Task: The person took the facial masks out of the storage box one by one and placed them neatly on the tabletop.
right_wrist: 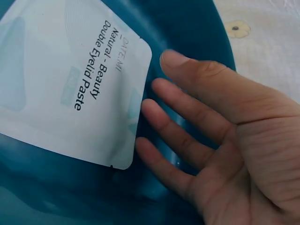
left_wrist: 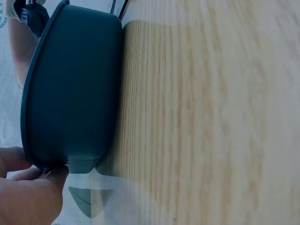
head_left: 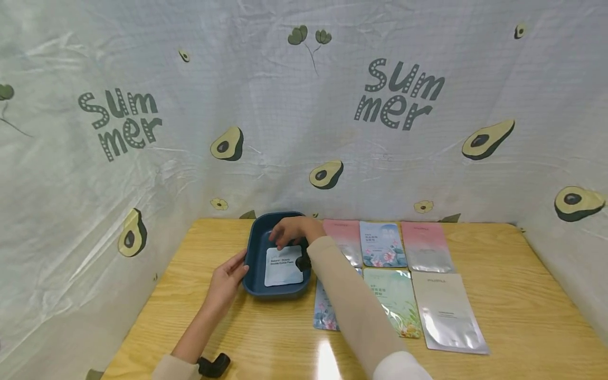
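A dark blue plastic basin (head_left: 253,264) stands at the left part of the table. In it lies a white packet (head_left: 283,266) printed "Double Eyelid Paste". My left hand (head_left: 227,279) pinches the basin's rim on its left side; the left wrist view shows the thumb (left_wrist: 55,178) against the outer wall. My right hand (head_left: 291,230) is inside the basin at the packet's upper edge. In the right wrist view its fingers (right_wrist: 164,119) are loosely bent beside the packet's end, holding nothing. Whether a fingertip touches the packet I cannot tell.
Right of the basin lie several flat sachets in two rows, among them a pink one (head_left: 426,245), a floral blue one (head_left: 382,244), a green one (head_left: 396,301) and a silver one (head_left: 448,311). A printed cloth (head_left: 275,105) hangs behind the wooden table (head_left: 513,316).
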### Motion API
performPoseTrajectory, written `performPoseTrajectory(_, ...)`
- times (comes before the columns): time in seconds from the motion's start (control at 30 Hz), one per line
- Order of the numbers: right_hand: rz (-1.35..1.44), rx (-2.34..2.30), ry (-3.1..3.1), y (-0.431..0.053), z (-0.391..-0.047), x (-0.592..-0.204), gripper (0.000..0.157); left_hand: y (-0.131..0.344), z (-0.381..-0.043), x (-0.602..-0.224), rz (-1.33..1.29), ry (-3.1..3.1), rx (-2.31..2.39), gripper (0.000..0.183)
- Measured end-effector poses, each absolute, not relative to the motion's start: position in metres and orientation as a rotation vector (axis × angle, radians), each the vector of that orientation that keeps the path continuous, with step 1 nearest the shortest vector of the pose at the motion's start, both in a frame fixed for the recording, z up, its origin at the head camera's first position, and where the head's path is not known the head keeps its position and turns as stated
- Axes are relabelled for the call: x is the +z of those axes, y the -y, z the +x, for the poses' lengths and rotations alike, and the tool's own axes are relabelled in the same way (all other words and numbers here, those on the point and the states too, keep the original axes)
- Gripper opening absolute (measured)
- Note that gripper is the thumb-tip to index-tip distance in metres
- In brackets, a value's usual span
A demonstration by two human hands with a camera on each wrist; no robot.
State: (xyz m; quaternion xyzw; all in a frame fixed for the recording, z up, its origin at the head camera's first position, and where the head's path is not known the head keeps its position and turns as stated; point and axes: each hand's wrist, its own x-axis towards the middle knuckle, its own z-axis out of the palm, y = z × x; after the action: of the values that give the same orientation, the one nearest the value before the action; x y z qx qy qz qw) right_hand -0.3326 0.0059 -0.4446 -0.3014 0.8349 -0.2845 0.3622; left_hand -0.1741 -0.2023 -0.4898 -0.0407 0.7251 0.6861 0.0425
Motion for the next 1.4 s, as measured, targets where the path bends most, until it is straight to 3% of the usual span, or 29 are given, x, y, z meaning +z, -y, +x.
performPoseTrajectory(0.6, -0.95, -0.766, -2.171, 0.004, -0.339, -0.47, 0.038, 0.203, -0.172, -0.491, -0.142, -2.273, 2.048, 0.05)
performPoseTrajectory(1.4, -0.839, -0.63, -1.965, 0.014, -0.33, -0.446, 0.034, 0.193, -0.173, -0.495, -0.098, -2.466, 1.982, 0.049)
